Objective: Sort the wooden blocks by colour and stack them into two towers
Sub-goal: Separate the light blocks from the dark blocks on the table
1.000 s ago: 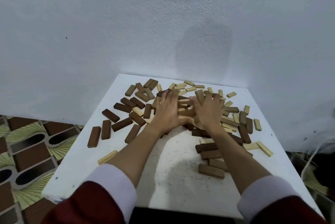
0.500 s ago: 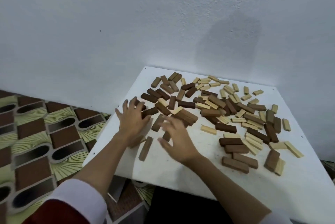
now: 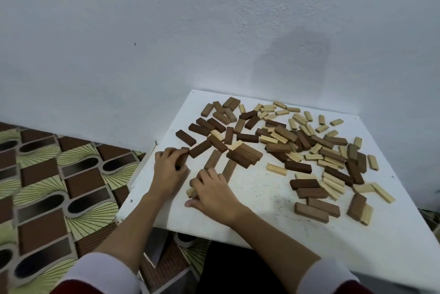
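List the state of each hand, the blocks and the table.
left hand: grips a dark brown block
right hand: fingers curled over a pale block
scattered blocks: lying flat, colours mixed, no tower begun
white table: flecked, bare near its front edge

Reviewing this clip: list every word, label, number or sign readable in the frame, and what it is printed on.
None. The wooden blocks are plain on every face that shows, the white table carries only specks and scuffs, the wall is bare, and the floor tiles bear a pattern without lettering. The left hand and right hand hide a few blocks.
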Motion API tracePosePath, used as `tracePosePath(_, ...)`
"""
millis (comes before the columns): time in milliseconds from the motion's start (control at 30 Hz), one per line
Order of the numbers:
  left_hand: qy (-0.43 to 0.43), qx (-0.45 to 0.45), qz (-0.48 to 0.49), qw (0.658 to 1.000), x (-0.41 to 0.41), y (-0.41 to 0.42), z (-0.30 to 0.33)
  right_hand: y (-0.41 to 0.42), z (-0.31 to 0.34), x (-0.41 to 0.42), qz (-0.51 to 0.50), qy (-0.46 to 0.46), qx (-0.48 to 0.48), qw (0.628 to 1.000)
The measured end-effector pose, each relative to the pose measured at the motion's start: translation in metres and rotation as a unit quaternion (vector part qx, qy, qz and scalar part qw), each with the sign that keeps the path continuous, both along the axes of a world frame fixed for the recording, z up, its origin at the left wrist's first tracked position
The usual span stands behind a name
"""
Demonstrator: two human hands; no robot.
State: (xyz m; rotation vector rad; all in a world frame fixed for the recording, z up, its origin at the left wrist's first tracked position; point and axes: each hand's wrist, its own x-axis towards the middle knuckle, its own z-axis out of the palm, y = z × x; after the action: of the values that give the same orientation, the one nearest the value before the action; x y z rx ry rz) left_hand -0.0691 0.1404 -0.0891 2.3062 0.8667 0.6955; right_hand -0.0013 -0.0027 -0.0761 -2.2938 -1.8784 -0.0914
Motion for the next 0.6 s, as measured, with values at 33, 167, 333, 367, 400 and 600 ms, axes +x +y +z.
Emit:
tracePosePath(33, -0.009, -0.009, -0.004, 1.0, 0.0, -0.001, 0.001, 0.0, 0.0, 0.001, -0.005, 0.0, 0.006, 1.0)
tracePosePath(167, -0.051, -0.036, -0.008, 0.998, 0.005, -0.008, 0.007, -0.004, 0.001, 0.005, -0.03, -0.016, 0.022, 0.999)
tracePosePath(333, -0.112, -0.033, -0.029, 0.993, 0.041, -0.022, 0.019, -0.026, 0.029, 0.053, -0.177, 0.067, 0.055, 0.98)
tracePosePath(367, -0.115, -0.034, -0.044, 0.992, 0.052, -0.029, 0.022, -0.032, 0.034, 0.069, -0.212, 0.069, 0.062, 0.973)
tracePosePath(400, -0.115, -0.038, -0.061, 0.991, 0.063, -0.037, 0.024, -0.038, 0.039, 0.085, -0.247, 0.068, 0.063, 0.964)
tracePosePath(600, -0.098, -0.081, -0.172, 0.977, 0.136, -0.072, 0.045, -0.057, 0.062, 0.162, -0.403, 0.052, 0.093, 0.909)
